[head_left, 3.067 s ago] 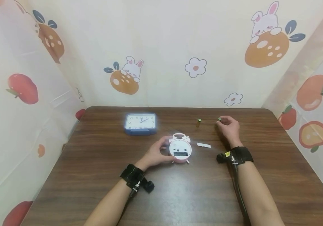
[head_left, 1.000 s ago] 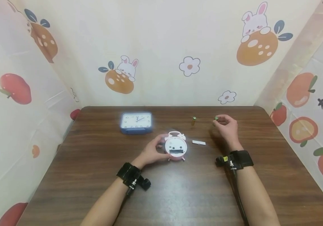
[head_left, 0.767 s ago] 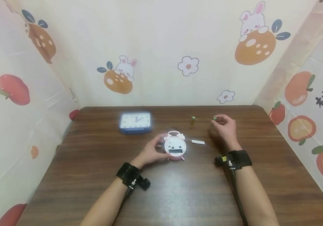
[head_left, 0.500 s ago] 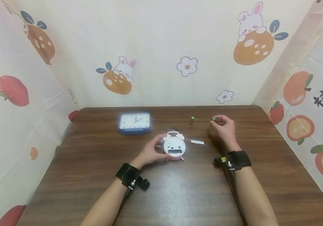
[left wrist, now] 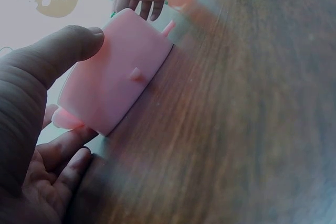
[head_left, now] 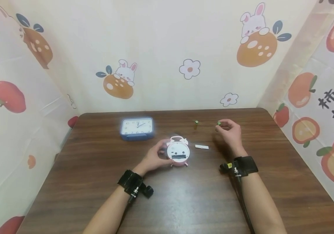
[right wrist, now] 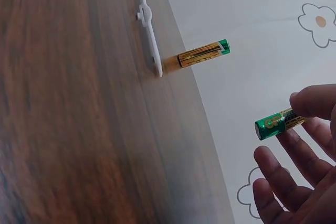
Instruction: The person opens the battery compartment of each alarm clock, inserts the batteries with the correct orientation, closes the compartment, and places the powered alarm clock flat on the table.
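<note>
A pink alarm clock [head_left: 178, 151] lies face down, its white back with a dark battery slot turned up. My left hand [head_left: 154, 156] grips it from the left; in the left wrist view the thumb presses the pink side [left wrist: 118, 72] and the other fingers reach to the far side. My right hand [head_left: 231, 135] pinches a green and gold battery [right wrist: 278, 123] between thumb and fingers. A second battery [right wrist: 203, 54] stands upright on the table, left of that hand [right wrist: 294, 177]. Near the clock lies a small white battery cover [head_left: 202, 147].
A blue rectangular clock [head_left: 137, 128] sits at the back left of the brown wooden table [head_left: 172, 201]. Patterned cloth [head_left: 155, 48] hangs behind and on both sides. Each wrist wears a black strap with a camera and cable.
The head view has shifted, so everything slides left in it. My right hand, pinching the battery, has come slightly nearer the standing battery. The left hand keeps its grip on the alarm clock.
</note>
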The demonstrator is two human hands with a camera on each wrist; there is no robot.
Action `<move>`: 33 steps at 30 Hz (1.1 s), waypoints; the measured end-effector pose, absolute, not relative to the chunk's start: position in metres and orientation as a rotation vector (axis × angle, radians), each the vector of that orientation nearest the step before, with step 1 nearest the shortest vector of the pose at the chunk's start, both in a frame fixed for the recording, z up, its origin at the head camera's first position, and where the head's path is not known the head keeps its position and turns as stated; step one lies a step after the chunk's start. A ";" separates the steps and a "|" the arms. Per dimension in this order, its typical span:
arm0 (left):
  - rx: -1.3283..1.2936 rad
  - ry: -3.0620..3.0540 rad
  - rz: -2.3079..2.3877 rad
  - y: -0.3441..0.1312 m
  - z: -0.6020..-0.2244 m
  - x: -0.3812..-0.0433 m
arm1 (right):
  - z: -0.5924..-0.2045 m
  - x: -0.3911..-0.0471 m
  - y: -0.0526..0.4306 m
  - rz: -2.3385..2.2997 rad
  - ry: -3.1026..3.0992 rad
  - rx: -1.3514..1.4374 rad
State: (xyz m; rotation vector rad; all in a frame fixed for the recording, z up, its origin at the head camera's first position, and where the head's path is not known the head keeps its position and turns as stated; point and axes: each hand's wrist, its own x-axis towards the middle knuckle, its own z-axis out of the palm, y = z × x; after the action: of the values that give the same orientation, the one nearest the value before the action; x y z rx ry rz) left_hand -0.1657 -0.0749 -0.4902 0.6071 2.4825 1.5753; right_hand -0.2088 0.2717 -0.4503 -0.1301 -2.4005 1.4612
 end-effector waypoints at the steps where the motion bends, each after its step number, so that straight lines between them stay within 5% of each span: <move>1: 0.604 2.480 1.578 -0.075 -0.490 -0.166 | -0.450 -0.209 0.271 1.461 -2.401 -0.129; 33: 0.607 2.441 1.612 -0.076 -0.483 -0.163 | -0.448 -0.202 0.267 1.486 -2.397 -0.125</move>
State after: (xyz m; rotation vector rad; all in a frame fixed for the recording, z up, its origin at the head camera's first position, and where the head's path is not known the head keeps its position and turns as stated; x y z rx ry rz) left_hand -0.1634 -0.0760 -0.4834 0.6066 2.4411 1.6122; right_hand -0.2015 0.2670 -0.4481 -0.1248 -2.3967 1.4864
